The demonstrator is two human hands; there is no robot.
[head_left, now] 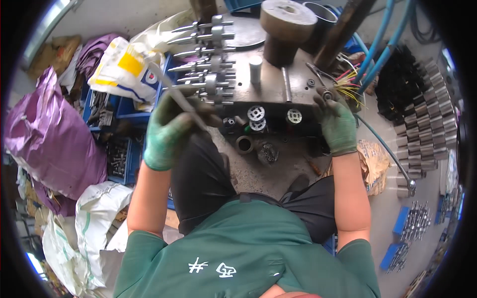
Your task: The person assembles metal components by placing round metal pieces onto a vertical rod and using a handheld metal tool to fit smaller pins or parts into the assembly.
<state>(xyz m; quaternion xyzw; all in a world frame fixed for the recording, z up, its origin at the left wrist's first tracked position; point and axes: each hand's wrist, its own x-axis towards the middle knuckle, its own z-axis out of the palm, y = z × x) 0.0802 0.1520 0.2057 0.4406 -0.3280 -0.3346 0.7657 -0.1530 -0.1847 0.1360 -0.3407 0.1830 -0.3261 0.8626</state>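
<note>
My left hand (171, 124), in a green glove with darkened fingers, is closed around a long grey metal rod (180, 99), slanting and slightly blurred. It is left of the workbench, near a row of shiny metal shafts with round collars (212, 64). At the bench's right end my gloved right hand (339, 124) has its fingers curled at a small ring-shaped metal piece (327, 95). A thin metal tool (317, 70) lies just beyond those fingers; whether it joins the ring is unclear. On the metal bench top (238, 82) stand a short upright cylinder (255, 68) and a lying rod (286, 84).
A heavy round press head (288, 22) stands at the back. Blue hoses (382, 44) and coloured wires (348, 87) run at right, near stacked metal sleeves (427, 119). Purple sacks (54, 134) and blue bins (124, 159) fill the left. A metal ring (244, 144) lies below the bench.
</note>
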